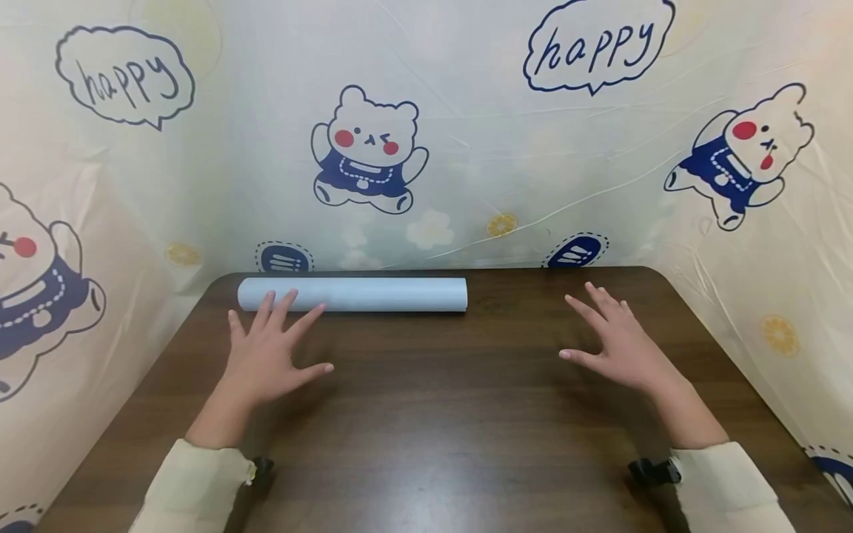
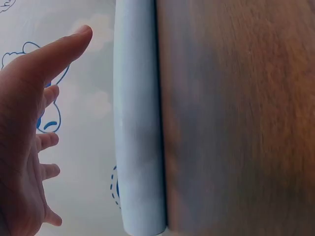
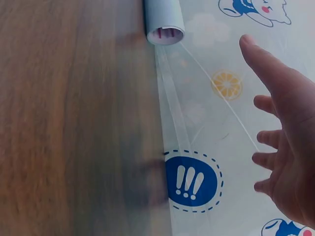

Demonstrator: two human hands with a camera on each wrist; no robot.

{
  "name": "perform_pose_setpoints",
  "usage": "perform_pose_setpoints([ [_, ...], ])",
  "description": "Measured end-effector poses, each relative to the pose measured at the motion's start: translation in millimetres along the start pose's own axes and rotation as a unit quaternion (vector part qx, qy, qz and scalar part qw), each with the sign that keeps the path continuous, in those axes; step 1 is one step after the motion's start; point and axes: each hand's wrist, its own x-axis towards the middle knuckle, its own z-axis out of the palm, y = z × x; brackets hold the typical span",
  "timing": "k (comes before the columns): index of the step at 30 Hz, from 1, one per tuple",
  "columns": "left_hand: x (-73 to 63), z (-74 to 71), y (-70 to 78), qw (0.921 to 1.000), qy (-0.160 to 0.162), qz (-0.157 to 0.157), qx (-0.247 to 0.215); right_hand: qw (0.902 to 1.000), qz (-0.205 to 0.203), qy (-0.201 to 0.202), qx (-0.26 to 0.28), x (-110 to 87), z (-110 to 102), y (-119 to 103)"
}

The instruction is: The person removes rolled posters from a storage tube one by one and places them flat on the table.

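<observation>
A pale blue rolled-up sheet [image 1: 373, 295] lies lengthwise along the far edge of the brown table, left of the middle. In the right wrist view the open end of the roll [image 3: 165, 35] shows a whitish inside with reddish marks. My left hand [image 1: 263, 359] has its fingers spread, and its fingertips overlap the roll in the head view. The left wrist view shows a gap between that hand [image 2: 24, 118] and the roll [image 2: 140, 118]. Over the table's right side, my right hand [image 1: 623, 344] holds nothing, fingers spread, to the right of the roll's end.
The brown wooden table [image 1: 440, 429] has rounded far corners. A pale printed curtain [image 1: 480, 170] with bears and "happy" bubbles hangs behind it and along both sides. Dark straps [image 1: 656, 471] show at the sleeve cuffs.
</observation>
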Motion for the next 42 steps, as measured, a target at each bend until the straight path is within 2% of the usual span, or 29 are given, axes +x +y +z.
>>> perform_pose_setpoints([
  [5, 8.2, 1.6, 3.0, 1.0000, 0.008, 0.004, -0.002, 0.9994, -0.011, 0.013, 0.029, 7.3, 0, -2],
  [17, 24.5, 3.8, 6.2, 0.9983, 0.046, 0.031, -0.016, 0.9979, -0.003, 0.026, 0.058, 22.1, 3, -4],
  [29, 41.3, 3.4, 9.8, 0.9989, 0.024, 0.031, -0.024, 0.9947, -0.004, 0.037, 0.095, 36.7, 9, -1],
  [42, 61.6, 14.1, 11.4, 0.9972, 0.034, 0.053, -0.040, 0.9877, -0.004, 0.040, 0.151, 53.9, 20, -2],
])
